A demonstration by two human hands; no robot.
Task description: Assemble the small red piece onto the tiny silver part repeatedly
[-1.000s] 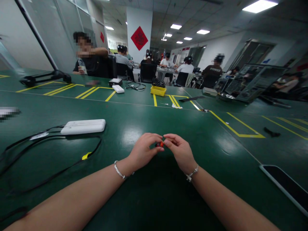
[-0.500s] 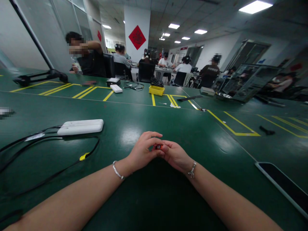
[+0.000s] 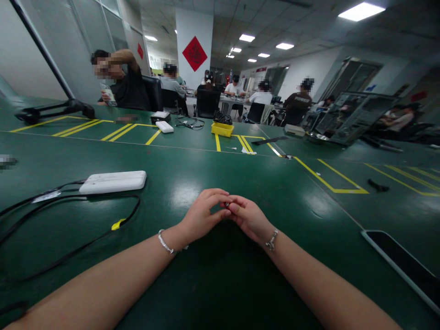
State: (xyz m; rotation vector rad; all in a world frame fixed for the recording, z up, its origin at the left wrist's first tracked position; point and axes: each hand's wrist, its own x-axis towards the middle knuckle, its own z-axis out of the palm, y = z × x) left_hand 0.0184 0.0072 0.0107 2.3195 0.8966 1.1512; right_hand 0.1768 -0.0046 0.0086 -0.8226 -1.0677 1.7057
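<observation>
Above the green table (image 3: 192, 284), both hands meet at the fingertips around a small object (image 3: 227, 205), mostly hidden and too small to name. My left hand (image 3: 206, 211) has its thumb and fingers pressed near the object. My right hand (image 3: 248, 217) pinches at it from the other side, its thumb lying over it. A silver bracelet circles each wrist.
On the left lie a white power bank (image 3: 113, 182) and black cables (image 3: 99, 236). A phone (image 3: 402, 266) lies at the right. Farther back are a yellow bin (image 3: 222, 129), a small white box (image 3: 164, 127) and a metal frame (image 3: 354, 117). Several people sit beyond.
The orange-red part of the object seen earlier is now mostly covered by the fingers. Both hands have shifted slightly, and the view has moved a little.
</observation>
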